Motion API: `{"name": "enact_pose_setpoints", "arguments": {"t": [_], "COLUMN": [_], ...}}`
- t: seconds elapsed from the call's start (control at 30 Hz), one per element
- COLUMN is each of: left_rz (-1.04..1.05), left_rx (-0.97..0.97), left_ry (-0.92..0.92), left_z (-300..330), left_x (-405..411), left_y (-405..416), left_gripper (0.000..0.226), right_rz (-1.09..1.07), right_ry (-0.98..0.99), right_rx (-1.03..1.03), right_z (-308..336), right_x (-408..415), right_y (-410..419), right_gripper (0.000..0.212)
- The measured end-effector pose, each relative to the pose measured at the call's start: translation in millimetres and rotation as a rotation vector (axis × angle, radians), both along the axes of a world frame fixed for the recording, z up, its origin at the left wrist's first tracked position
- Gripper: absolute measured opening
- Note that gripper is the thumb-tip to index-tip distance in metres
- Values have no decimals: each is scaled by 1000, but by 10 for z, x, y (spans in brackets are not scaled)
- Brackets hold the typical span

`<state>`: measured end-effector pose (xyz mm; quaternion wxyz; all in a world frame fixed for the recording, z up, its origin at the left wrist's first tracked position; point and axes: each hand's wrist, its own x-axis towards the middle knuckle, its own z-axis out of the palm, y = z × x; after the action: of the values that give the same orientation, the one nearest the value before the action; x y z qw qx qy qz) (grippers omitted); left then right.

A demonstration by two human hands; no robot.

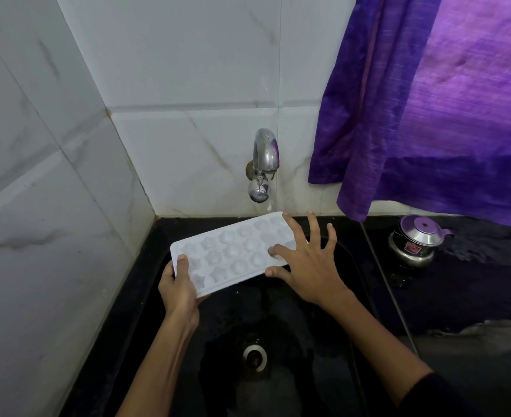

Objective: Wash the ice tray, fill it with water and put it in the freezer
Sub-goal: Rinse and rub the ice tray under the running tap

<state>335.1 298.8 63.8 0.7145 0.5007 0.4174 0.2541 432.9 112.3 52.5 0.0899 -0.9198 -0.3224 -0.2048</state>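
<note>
Left hand (178, 284) grips white ice tray (233, 251) at its near end, thumb on top, over black sink (323, 341). Right hand (305, 266) fingers spread, fingertips pressing tray's far end below tap (263, 167).

black counter (473, 296) bearing steel pot (413, 242)

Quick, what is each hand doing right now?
Left hand: grips the near end of the white ice tray.
Right hand: open, fingers spread, fingertips on the tray's far end.
</note>
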Motion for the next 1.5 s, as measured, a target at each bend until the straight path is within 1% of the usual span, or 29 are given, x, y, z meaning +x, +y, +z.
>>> {"name": "enact_pose_setpoints", "arguments": {"t": [0.07, 0.17, 0.2, 0.4, 0.47, 0.57, 0.77, 0.93, 1.1, 1.23, 1.33, 1.5], "left_rz": [-4, -19, -20, -30, -35, -34, -64, -79, -110, -132, -133, -165], "left_rx": [-10, -3, 1, -24, -26, -32, -7, -18, -9, 13, 12, 6], "left_ry": [-6, -6, -8, -15, -16, -16, -22, -15, -26, -19, -16, -14], "left_z": [6, 9, 8, 26, 24, 29, 70, 64, 81, 66, 48, 8], "left_x": [1, -8, -14, -33, -47, -74, -73, -88, -67, -54, -40, -17], "left_y": [2, -17, -29, -76, -80, -98, -123, -146, -199, -241, -277, -359], "left_gripper": [34, 34, 33, 34, 33, 35, 33, 28, 28, 30, 29, 31], "right_rz": [-6, -7, -14, -48, -34, -37, -37, -72, -47, -130, -153, -161], "right_ry": [-50, -124, -145, -206, -197, -123, -115, -33, -51, 96, 188, 361], "right_rx": [-5, -39, -46, -40, -16, 44, 25, 74, 87, 102, 123, 154], "right_z": [-32, -23, -7, 39, 40, 53, 74, 139, 74, 118, 220, 387], "right_x": [0, -6, -12, -71, -92, -91, -149, -184, -245, -260, -252, -147], "right_y": [-15, -54, -69, -84, -86, -139, -204, -281, -324, -411, -458, -389], "right_gripper": [61, 63, 60, 51, 46, 44, 42, 41, 25, 32, 37, 65]}}
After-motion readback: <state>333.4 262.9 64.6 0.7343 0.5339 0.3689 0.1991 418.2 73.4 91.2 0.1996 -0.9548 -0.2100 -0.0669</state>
